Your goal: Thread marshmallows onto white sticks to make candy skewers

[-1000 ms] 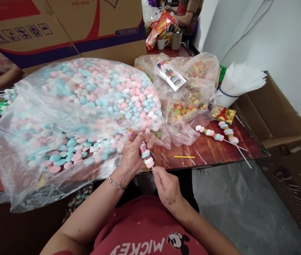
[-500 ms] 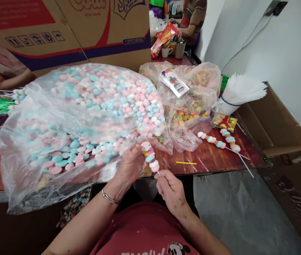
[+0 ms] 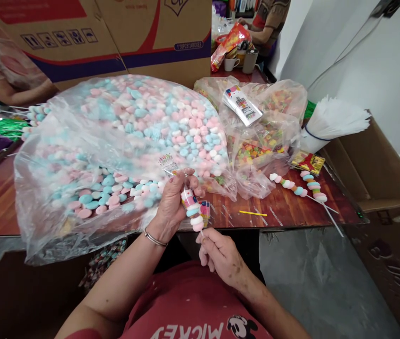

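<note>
My right hand (image 3: 221, 254) pinches the white stick below a candy skewer (image 3: 195, 217) threaded with pink, white and blue marshmallow pieces. Around the skewer's upper end is a small clear printed bag (image 3: 189, 197). My left hand (image 3: 173, 200), a bracelet at its wrist, has its fingers curled and closed around this bag. Just above those fingers shows a printed clear piece (image 3: 167, 163); whether it is the same bag I cannot tell. Behind lies a large clear sack of marshmallows (image 3: 143, 117). Two finished-looking skewers (image 3: 288, 183) rest crossed to the right.
Bags of coloured gummies (image 3: 259, 146) carry a stack of printed bags (image 3: 242, 106). White sticks (image 3: 337, 120) fill a holder near an open carton (image 3: 372, 160). Yellow ties (image 3: 307, 162) lie alongside. A big carton (image 3: 122, 37) stands behind; people (image 3: 12, 66) work beyond.
My view has shifted a little. Both hands have brought the skewer slightly left relative to the table, and my left hand's fingers now reach over the bag's upper part.
</note>
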`<action>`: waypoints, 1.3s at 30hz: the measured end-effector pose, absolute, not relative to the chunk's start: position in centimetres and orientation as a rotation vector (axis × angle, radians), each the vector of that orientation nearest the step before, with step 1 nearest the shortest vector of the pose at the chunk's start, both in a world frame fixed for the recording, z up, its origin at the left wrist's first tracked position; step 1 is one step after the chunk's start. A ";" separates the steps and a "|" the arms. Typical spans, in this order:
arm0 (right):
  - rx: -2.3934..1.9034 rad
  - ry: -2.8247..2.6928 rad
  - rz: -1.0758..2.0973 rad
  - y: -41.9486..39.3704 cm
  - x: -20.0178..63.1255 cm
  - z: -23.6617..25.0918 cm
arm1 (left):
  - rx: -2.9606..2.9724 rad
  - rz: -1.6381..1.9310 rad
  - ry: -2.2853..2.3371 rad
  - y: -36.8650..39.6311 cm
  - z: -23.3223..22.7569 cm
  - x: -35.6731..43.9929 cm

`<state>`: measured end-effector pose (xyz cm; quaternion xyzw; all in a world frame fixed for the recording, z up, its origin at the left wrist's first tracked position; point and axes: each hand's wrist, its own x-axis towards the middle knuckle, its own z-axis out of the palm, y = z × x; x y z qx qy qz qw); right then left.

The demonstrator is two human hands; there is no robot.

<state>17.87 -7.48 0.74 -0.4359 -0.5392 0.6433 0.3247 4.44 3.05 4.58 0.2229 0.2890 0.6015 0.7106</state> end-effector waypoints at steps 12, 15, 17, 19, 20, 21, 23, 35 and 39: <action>-1.398 -1.577 0.816 -6.8 16.0 -0.9 | 0.580 1.297 0.618 1.2 3.6 6.0; -1.440 -1.662 0.427 -5.9 16.5 -1.3 | 0.597 1.230 0.685 -0.3 2.8 6.9; -1.393 -1.636 0.576 -5.6 17.1 -1.0 | 0.605 1.154 0.710 -0.9 2.6 6.8; -1.325 -1.526 0.911 -5.6 17.8 -0.3 | 0.581 1.184 0.732 -0.6 2.9 6.0; -1.285 -1.448 1.081 -5.6 18.0 0.1 | 0.553 1.243 0.740 -0.2 3.2 5.5; -1.244 -1.369 1.225 -5.7 18.2 0.4 | 0.523 1.304 0.732 0.2 3.7 4.9; -1.159 -1.255 1.433 -5.9 18.2 0.8 | 0.517 1.344 0.723 1.3 4.7 4.1; -1.145 -1.006 1.482 -7.0 16.7 -0.9 | 0.311 1.422 0.926 3.4 5.0 3.6; -1.218 -1.152 1.470 -7.1 16.4 -0.3 | 0.303 1.411 0.911 3.4 4.8 3.3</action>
